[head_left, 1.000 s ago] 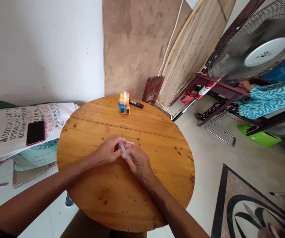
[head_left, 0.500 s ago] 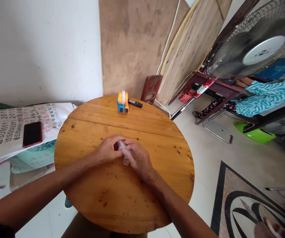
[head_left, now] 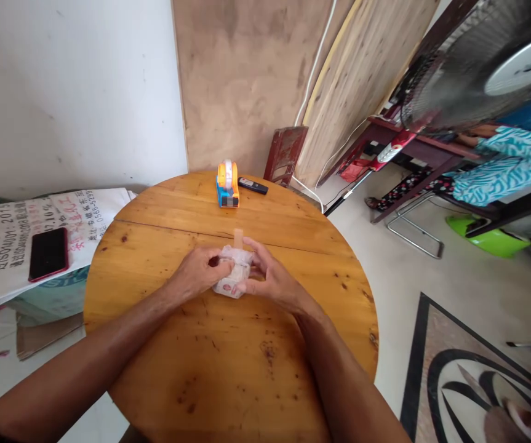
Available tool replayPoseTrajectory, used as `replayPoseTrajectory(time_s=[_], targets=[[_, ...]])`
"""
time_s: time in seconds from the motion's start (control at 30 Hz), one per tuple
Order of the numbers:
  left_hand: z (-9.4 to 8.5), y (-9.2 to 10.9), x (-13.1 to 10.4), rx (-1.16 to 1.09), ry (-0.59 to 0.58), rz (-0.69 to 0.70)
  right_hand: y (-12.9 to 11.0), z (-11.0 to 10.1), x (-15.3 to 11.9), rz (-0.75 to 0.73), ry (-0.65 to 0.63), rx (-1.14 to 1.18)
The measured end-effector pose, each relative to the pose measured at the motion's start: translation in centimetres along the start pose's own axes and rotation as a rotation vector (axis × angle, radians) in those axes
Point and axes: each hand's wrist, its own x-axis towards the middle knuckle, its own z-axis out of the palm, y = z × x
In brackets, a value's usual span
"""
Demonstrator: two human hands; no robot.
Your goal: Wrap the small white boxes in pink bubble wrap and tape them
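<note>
A small whitish plastic packet [head_left: 229, 287] with red print on its near side sits over the middle of the round table, its upper face creased. From its far edge a strip of clear tape [head_left: 238, 239] sticks up. My left hand [head_left: 199, 269] grips the packet's left side, thumb pressed on top and the other fingers curled. On the right side, my right hand [head_left: 277, 277] holds it between the thumb at the near corner and the fingers behind. What lies inside the packet I cannot make out.
Toward the table's far edge stands an orange and blue tape dispenser [head_left: 227, 184], beside a black remote-like object [head_left: 253, 186]. A phone [head_left: 48, 253] lies on white printed sacks at left. A fan [head_left: 477, 74] and a seated person [head_left: 509, 160] are at right.
My hands have parted slightly and turned the packet so its broad printed side shows. My right hand has opened out around its right edge. The view has shifted a little.
</note>
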Motion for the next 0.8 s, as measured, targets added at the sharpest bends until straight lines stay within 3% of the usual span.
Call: replayPoseTrajectory(time_s=[0.17,0.37,0.5,0.6,0.8], targets=[[0.1,0.4,-0.1,-0.134,-0.004,-0.027,0.0,0.0,-0.4,-0.036,0.018,-0.165],[-0.3,0.7,-0.1,-0.516,-0.234,-0.178,0.7,-0.2,0.1,0.087,0.033,0.059],[-0.2,0.8,0.0,-0.512,-0.225,-0.212,1.0,-0.2,0.2,0.082,0.088,-0.017],[-0.2,0.8,0.0,-0.453,-0.178,-0.203,1.2,0.0,0.3,0.018,0.116,-0.097],[-0.5,0.7,0.0,-0.369,-0.201,-0.166,1.4,1.0,-0.1,-0.127,0.181,-0.356]])
